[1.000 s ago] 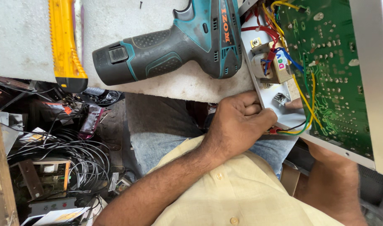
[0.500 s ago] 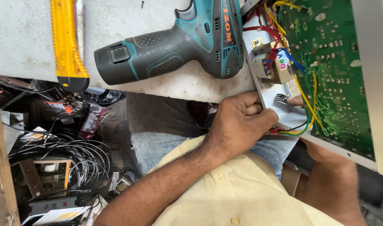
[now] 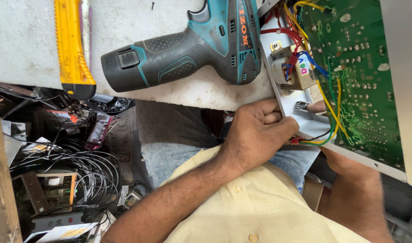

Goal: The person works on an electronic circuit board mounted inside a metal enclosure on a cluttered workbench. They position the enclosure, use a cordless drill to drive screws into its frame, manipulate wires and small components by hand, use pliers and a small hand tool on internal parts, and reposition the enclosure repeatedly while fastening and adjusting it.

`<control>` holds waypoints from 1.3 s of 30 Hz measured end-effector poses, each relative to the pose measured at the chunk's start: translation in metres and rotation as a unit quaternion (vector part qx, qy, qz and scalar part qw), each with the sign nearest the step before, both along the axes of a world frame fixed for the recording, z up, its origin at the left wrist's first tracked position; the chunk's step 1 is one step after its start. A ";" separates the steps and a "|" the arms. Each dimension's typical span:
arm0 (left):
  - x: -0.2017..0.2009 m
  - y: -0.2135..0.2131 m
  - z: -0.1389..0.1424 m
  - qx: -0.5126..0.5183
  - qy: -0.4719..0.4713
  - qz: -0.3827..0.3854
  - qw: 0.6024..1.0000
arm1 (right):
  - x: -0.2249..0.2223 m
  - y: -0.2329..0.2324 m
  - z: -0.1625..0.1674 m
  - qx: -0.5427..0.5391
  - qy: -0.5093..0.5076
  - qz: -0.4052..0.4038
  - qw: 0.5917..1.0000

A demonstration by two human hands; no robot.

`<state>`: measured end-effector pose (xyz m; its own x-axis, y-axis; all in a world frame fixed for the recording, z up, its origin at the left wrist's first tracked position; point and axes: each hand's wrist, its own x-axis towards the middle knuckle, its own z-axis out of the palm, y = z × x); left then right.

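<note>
Left hand [image 3: 255,135] is clenched around the near edge of the open metal chassis [image 3: 397,67], fingers curled over the grey rim right at the corner where a bunch of wires [image 3: 325,137] (red, yellow, green, black) comes out. So that's a firm grasp on the chassis edge, knuckles facing up.

Right hand [image 3: 350,173] is mostly hidden, it goes under the chassis from below, and only a fingertip [image 3: 316,106] pokes up inside next to a small metal tab. Can't tell whether it's actually gripping anything or just propping the thing up from beneath.

The chassis sits at the right end of the white workbench [image 3: 26,40], hanging partly over the edge above the person's lap. Inside there's a green circuit board [image 3: 363,67] solder-side up, and just left of it a small transformer [image 3: 293,67] with red, blue and yellow leads running off it.

Just beside the chassis on the bench lies a teal and black cordless drill [image 3: 188,47] on its side, handle pointing left. Further left is a yellow utility knife [image 3: 71,49], its black tip at the bench edge. Below the bench there's a messy pile of black cables [image 3: 71,171] on the floor.
</note>
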<state>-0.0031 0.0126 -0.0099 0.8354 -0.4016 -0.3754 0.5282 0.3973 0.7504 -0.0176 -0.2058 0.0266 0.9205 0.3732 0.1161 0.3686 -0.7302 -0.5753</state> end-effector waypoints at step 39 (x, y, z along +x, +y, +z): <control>0.002 -0.039 0.045 0.263 -0.017 0.022 0.964 | 0.032 -0.075 0.040 0.235 -0.045 -0.256 0.937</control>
